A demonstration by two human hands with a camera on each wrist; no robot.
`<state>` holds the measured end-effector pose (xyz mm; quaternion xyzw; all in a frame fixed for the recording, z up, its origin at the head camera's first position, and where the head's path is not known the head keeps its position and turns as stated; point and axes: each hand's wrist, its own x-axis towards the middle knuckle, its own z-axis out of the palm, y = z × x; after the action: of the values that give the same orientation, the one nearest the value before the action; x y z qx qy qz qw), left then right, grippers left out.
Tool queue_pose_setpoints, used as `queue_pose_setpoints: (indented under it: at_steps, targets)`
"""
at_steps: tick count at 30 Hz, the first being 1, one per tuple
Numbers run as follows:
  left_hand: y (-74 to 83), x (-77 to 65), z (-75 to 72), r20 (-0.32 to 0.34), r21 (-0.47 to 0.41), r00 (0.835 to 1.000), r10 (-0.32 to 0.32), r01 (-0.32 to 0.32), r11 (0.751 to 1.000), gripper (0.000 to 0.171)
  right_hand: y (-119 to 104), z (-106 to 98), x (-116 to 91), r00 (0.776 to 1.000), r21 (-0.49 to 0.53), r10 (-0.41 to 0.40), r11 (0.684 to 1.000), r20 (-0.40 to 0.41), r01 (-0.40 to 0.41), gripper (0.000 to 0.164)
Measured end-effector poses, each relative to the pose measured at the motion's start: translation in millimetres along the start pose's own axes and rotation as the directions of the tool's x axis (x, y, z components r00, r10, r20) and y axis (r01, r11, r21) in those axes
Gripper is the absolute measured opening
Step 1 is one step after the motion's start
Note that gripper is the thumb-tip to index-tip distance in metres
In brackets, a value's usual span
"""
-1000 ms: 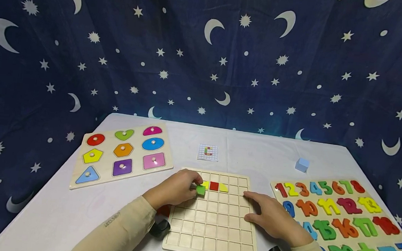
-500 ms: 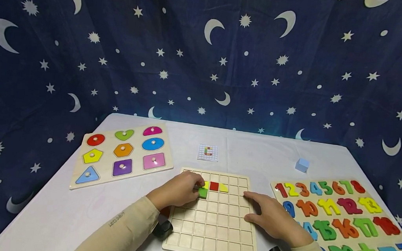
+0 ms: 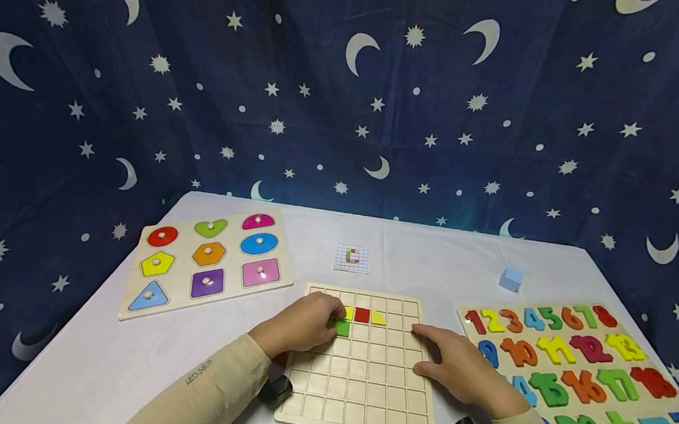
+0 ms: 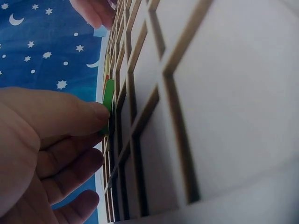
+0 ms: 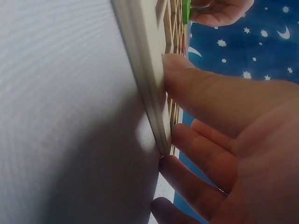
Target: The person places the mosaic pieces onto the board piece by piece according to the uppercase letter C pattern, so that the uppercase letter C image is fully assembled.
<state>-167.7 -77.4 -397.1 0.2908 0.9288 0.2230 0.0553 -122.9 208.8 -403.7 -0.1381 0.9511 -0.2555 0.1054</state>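
A wooden grid board lies flat in the middle of the table. My left hand pinches a green square tile between thumb and fingers at one of its cells; the left wrist view shows the green tile tilted against the grid. Just above sit a partly covered yellow tile, a red square tile and a yellow tile with a slanted edge. My right hand rests on the board's right edge, thumb and fingers fairly straight, as the right wrist view shows close up.
Behind the board lies a small pattern card. At left is a knobbed shape puzzle, at right a number puzzle close to my right forearm. A blue block stands at the back right. Something red is partly hidden under my left wrist.
My left hand has moved slightly right and towards me, bringing the green tile down to the cell below the yellow tile. The right hand stays still.
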Motion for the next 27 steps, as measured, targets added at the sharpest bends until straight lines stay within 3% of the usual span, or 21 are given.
queue_pose_setpoints:
  at_steps: [15,27]
  targets:
    - [-1.0,0.5,1.6,-0.053,0.038,0.999,-0.014,0.016,0.999,0.026,1.0,1.3,0.6,1.0,-0.003,-0.012,1.0,-0.007,0.012,0.063]
    - [-0.5,2.0,2.4,-0.059,0.03,0.998,0.007,-0.005,1.0,0.022,0.5,0.7,0.9,1.0,-0.003,-0.007,1.0,-0.005,0.007,0.064]
